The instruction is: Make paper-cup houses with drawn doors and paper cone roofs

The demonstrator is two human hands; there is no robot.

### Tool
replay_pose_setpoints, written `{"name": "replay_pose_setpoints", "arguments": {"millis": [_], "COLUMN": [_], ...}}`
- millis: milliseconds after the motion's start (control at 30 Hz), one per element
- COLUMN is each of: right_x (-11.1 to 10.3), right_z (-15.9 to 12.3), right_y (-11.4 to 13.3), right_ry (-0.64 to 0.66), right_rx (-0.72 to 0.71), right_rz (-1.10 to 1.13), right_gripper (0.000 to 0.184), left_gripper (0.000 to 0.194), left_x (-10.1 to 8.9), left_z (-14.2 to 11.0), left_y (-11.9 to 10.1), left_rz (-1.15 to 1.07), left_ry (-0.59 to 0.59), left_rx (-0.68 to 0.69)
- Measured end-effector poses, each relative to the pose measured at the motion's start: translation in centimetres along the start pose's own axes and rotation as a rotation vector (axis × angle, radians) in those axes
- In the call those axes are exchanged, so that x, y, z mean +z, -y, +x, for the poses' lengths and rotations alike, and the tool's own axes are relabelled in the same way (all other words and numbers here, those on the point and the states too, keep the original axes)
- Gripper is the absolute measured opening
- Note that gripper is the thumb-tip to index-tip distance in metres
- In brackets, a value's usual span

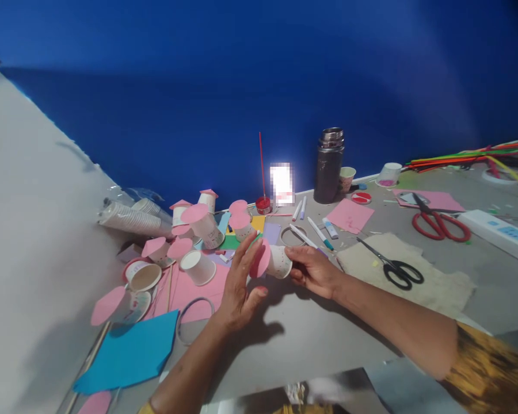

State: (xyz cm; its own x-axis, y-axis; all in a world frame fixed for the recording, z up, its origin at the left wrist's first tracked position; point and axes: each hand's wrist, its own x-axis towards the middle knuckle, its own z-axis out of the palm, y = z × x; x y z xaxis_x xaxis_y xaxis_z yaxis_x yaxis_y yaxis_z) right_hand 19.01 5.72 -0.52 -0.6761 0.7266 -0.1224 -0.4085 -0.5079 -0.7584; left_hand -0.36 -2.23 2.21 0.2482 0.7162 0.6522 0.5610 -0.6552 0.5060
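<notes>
A white paper cup [280, 262] with small printed or drawn marks lies on its side in the air above the table. Its left end carries a pink paper disc [261, 259]. My right hand [315, 270] grips the cup at its right end, thumb on top and fingers below. Beside the disc is my left hand [240, 287], fingers stretched out and thumb apart; whether the fingertips touch the disc I cannot tell. Left of my hands stand several cups with pink paper tops [205, 227] and a plain white cup [197, 268].
Black scissors [399, 273] rest on a beige cloth [435, 282], with red-handled scissors [442, 224] behind. Markers [320, 233], a dark flask [329, 167] and a power strip [501, 230] are around. Blue paper [132, 351] and a tape ring [195, 322] lie front left. A blue wall [198, 103] bounds the back.
</notes>
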Motion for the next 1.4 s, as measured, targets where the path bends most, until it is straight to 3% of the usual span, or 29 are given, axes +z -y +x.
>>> {"name": "replay_pose_setpoints", "arguments": {"millis": [200, 500, 567, 667, 767, 900, 1233, 1333, 1400], "right_x": [0.0, 0.3, 0.4, 0.7, 0.9, 1.0, 1.2, 1.0, 0.7], "right_z": [0.3, 0.4, 0.3, 0.0, -0.4, -0.9, -2.0, -2.0, -2.0], "right_y": [-0.2, -0.1, 0.0, 0.2, 0.3, 0.1, -0.4, -0.2, -0.1], "right_ry": [0.017, 0.022, 0.019, 0.019, 0.030, 0.070, 0.099, 0.068, 0.034], "right_rx": [0.001, 0.002, -0.003, -0.023, -0.037, -0.023, 0.063, 0.123, 0.170], "right_rz": [-0.018, 0.025, 0.052, 0.097, 0.127, 0.129, -0.014, -0.166, -0.260], "right_gripper": [0.047, 0.049, 0.050, 0.049, 0.045, 0.040, 0.043, 0.046, 0.047], "left_gripper": [0.063, 0.064, 0.075, 0.093, 0.091, 0.086, 0.077, 0.071, 0.062], "left_x": [0.1, 0.3, 0.5, 1.3, 2.3, 2.7, 1.6, -0.3, -2.7], "left_z": [-0.3, -0.9, -1.0, -0.9, -0.6, -0.3, 0.3, -1.2, -2.6], "left_y": [0.1, 0.6, 0.6, 0.8, 1.2, 0.9, -3.0, -3.7, -3.9], "left_rz": [0.020, 0.043, 0.012, -0.191, -0.489, -0.655, -0.460, -0.332, -0.176], "left_ry": [0.049, 0.011, -0.065, -0.210, -0.212, -0.192, -0.241, -0.290, -0.402], "left_rx": [-0.012, -0.029, -0.096, -0.310, -0.513, -0.587, -0.627, -0.665, -0.721]}}
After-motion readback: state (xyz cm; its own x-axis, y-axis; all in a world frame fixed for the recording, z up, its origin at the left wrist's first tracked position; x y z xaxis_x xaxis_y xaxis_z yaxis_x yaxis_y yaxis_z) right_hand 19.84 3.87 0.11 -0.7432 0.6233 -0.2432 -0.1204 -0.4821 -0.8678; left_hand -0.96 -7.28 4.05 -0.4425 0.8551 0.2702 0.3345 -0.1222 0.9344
